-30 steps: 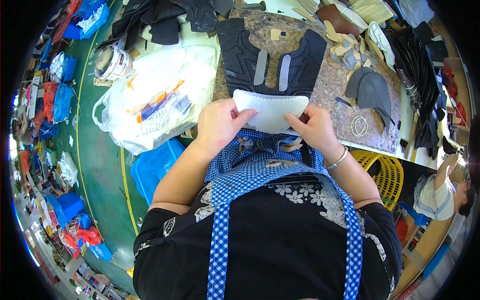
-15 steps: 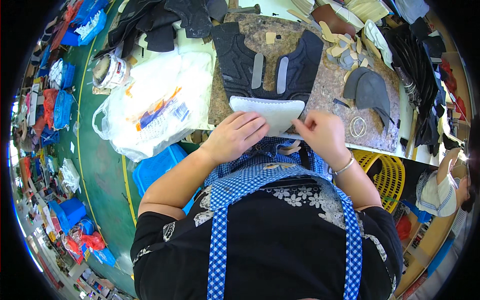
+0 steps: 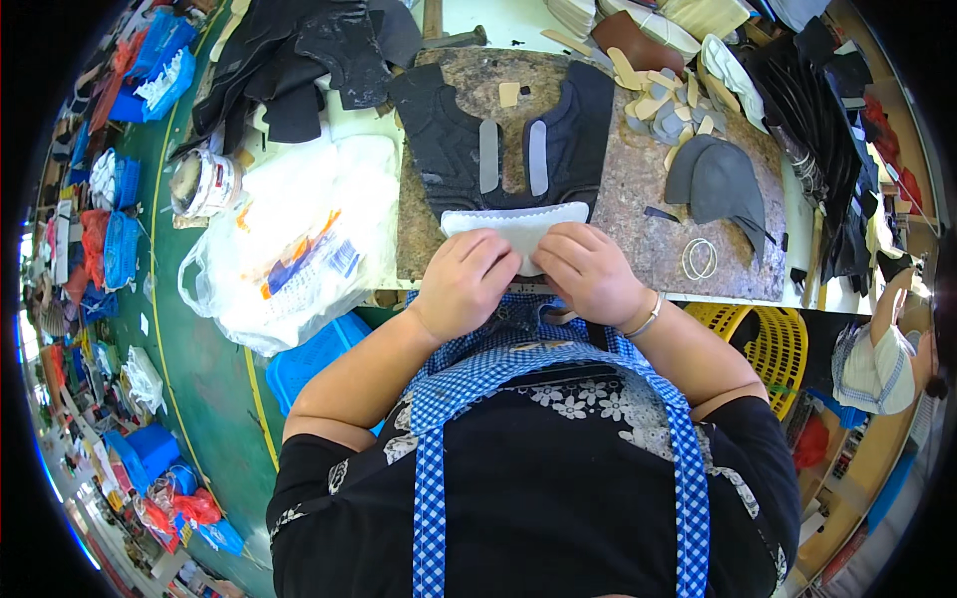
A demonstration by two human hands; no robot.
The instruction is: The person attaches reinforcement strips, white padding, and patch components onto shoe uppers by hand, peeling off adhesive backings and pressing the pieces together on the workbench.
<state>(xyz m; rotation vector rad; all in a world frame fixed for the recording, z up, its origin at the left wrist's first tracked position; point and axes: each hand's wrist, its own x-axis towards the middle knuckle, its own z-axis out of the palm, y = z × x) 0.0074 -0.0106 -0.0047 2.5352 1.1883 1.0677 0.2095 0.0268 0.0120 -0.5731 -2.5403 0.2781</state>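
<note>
A black shoe upper (image 3: 444, 135) lies spread on the worn board, its two arms pointing away from me and a grey strip on each inner edge. At its near end is a white piece with a zigzag edge (image 3: 513, 215), overlapping the upper. My left hand (image 3: 467, 282) grips the near left part of this piece, fingers bent together. My right hand (image 3: 594, 277) closes on the near right part, close beside the left. The fingers hide the piece's near edge, and whether it is folded I cannot tell.
Dark grey pieces (image 3: 720, 184), loose tan and grey cutouts (image 3: 663, 115) and a white ring of cord (image 3: 700, 259) lie right. On the left are a white plastic bag (image 3: 319, 209) and a tub (image 3: 207, 184). A yellow basket (image 3: 773, 344) stands below the table's right edge.
My right hand has moved left, from the white piece's right corner onto its near part, and its fingers now bend over it. The left hand stays on the piece, its fingers more curled.
</note>
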